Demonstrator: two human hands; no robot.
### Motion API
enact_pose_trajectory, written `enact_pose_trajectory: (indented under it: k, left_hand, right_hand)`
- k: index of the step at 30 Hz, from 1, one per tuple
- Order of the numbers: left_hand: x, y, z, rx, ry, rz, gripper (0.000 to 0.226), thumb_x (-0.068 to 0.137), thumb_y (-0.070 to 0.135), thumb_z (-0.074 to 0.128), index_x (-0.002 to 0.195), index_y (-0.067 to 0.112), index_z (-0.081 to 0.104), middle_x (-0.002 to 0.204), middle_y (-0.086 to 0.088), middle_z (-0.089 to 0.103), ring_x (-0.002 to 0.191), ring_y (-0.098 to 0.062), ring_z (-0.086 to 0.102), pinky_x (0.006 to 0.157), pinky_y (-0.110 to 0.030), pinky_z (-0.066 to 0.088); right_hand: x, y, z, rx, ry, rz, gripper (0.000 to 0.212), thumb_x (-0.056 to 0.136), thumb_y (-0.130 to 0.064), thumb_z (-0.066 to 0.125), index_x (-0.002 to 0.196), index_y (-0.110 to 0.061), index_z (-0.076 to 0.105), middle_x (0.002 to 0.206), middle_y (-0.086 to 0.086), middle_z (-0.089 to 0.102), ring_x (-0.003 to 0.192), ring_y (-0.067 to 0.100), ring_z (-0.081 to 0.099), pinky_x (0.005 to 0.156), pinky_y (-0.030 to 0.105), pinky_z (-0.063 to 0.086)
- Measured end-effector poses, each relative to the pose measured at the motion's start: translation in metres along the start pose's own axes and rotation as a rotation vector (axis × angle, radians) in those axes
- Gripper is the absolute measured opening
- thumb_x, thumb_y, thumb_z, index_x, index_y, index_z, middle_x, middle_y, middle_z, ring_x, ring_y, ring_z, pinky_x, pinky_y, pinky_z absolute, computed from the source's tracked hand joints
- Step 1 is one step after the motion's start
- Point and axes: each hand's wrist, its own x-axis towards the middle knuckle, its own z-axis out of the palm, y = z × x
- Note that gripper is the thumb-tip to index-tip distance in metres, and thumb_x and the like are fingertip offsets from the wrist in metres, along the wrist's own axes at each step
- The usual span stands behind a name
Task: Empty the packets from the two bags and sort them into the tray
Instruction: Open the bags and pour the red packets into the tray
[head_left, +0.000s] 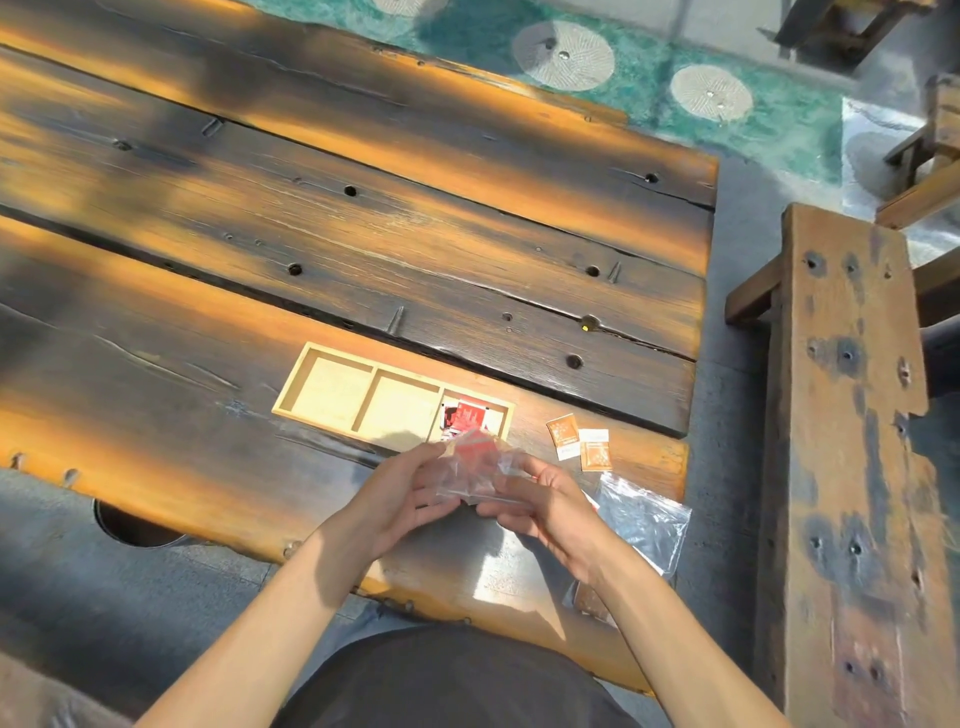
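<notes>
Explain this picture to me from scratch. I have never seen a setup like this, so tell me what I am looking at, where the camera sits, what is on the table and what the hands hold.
There is no machine here: a person works with two bare hands. The single picture comes from a camera worn on the head, looking forward and down, so the arms reach in from the bottom edge.

The surface is a table of dark planks. On it lies a wooden tray with three compartments. The right one holds red packets; the other two look empty. Right of the tray, two orange packets lie on the table. Nearer the person, at the right, lies a clear bag.

The left hand and right hand together hold a second clear bag just in front of the tray. Something red shows through it, probably another packet.
</notes>
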Motion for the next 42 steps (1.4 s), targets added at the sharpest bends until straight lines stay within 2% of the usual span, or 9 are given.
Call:
enact_pose_trajectory:
  k: [2, 8, 12, 15, 19, 23, 33, 38, 42]
  left_hand:
    - [0.000, -0.001, 0.003, 0.015, -0.007, 0.086, 0.033, 0.098, 0.023, 0.061, 0.122, 0.000, 0.066, 0.119, -0.020, 0.073, 0.110, -0.032, 0.071, 0.101, -0.047, 0.055]
    - [0.004, 0.001, 0.007, 0.069, 0.105, 0.186, 0.017, 0.100, 0.009, 0.056, 0.104, -0.002, 0.069, 0.110, -0.023, 0.074, 0.102, -0.036, 0.071, 0.085, -0.045, 0.059]
    - [0.003, 0.001, 0.005, 0.049, 0.086, 0.200, 0.021, 0.099, 0.005, 0.055, 0.108, -0.011, 0.065, 0.118, -0.027, 0.070, 0.103, -0.038, 0.070, 0.090, -0.051, 0.057]
    - [0.000, 0.001, 0.000, 0.044, 0.051, 0.196, 0.023, 0.098, 0.004, 0.055, 0.112, -0.014, 0.061, 0.114, -0.030, 0.070, 0.098, -0.035, 0.070, 0.090, -0.048, 0.057]
    - [-0.004, 0.000, 0.002, 0.026, 0.024, 0.200, 0.021, 0.098, 0.012, 0.060, 0.108, -0.006, 0.064, 0.089, -0.010, 0.075, 0.085, -0.024, 0.073, 0.074, -0.035, 0.061]
    - [-0.002, 0.003, 0.007, 0.066, 0.049, 0.202, 0.032, 0.096, 0.021, 0.066, 0.116, -0.004, 0.068, 0.097, -0.015, 0.076, 0.084, -0.026, 0.074, 0.071, -0.037, 0.059]
    - [-0.007, 0.015, 0.009, 0.089, 0.140, 0.363, 0.010, 0.094, 0.014, 0.068, 0.102, 0.017, 0.074, 0.106, -0.012, 0.078, 0.093, -0.018, 0.076, 0.073, -0.026, 0.060]
    - [-0.010, 0.009, 0.004, -0.004, 0.129, 0.353, 0.022, 0.094, 0.018, 0.070, 0.115, 0.015, 0.071, 0.114, -0.019, 0.072, 0.105, -0.027, 0.071, 0.099, -0.045, 0.056]
    - [-0.015, -0.013, 0.008, 0.156, 0.001, 0.290, 0.042, 0.084, 0.019, 0.081, 0.123, 0.015, 0.066, 0.114, -0.014, 0.076, 0.109, -0.034, 0.072, 0.097, -0.050, 0.056]
  right_hand:
    - [0.001, -0.002, -0.002, 0.012, -0.014, -0.006, 0.037, 0.095, -0.014, 0.069, 0.132, -0.015, 0.062, 0.112, 0.015, 0.078, 0.087, 0.022, 0.078, 0.063, 0.017, 0.061]
    - [0.009, -0.004, -0.006, -0.103, -0.013, -0.017, 0.035, 0.097, -0.011, 0.066, 0.132, -0.018, 0.063, 0.111, 0.013, 0.079, 0.095, 0.026, 0.078, 0.071, 0.022, 0.061]
    - [0.006, -0.001, -0.010, -0.172, -0.010, -0.036, 0.034, 0.097, -0.011, 0.066, 0.129, -0.023, 0.065, 0.109, 0.010, 0.080, 0.094, 0.023, 0.078, 0.068, 0.022, 0.061]
    - [0.004, 0.003, -0.013, -0.209, -0.005, -0.054, 0.036, 0.097, -0.011, 0.067, 0.131, -0.024, 0.063, 0.110, 0.006, 0.080, 0.095, 0.020, 0.078, 0.070, 0.024, 0.060]
    - [0.000, 0.013, -0.015, -0.244, -0.011, -0.051, 0.038, 0.097, -0.013, 0.067, 0.132, -0.027, 0.059, 0.111, 0.005, 0.080, 0.101, 0.024, 0.077, 0.082, 0.034, 0.059]
    - [-0.003, 0.021, -0.017, -0.271, -0.027, -0.023, 0.038, 0.097, -0.013, 0.067, 0.131, -0.027, 0.059, 0.109, 0.004, 0.080, 0.103, 0.022, 0.077, 0.091, 0.040, 0.059]
    - [-0.006, 0.053, -0.038, -0.372, -0.041, 0.068, 0.038, 0.091, -0.010, 0.075, 0.126, -0.022, 0.067, 0.114, 0.004, 0.079, 0.104, 0.019, 0.076, 0.079, 0.026, 0.060]
    - [-0.005, 0.060, -0.041, -0.287, 0.044, 0.010, 0.025, 0.091, -0.010, 0.075, 0.115, -0.014, 0.074, 0.106, 0.010, 0.080, 0.097, 0.025, 0.078, 0.070, 0.019, 0.057]
    - [-0.005, 0.058, -0.044, -0.168, 0.072, -0.028, 0.020, 0.091, -0.007, 0.075, 0.108, -0.017, 0.073, 0.101, 0.007, 0.081, 0.093, 0.022, 0.078, 0.069, 0.019, 0.059]
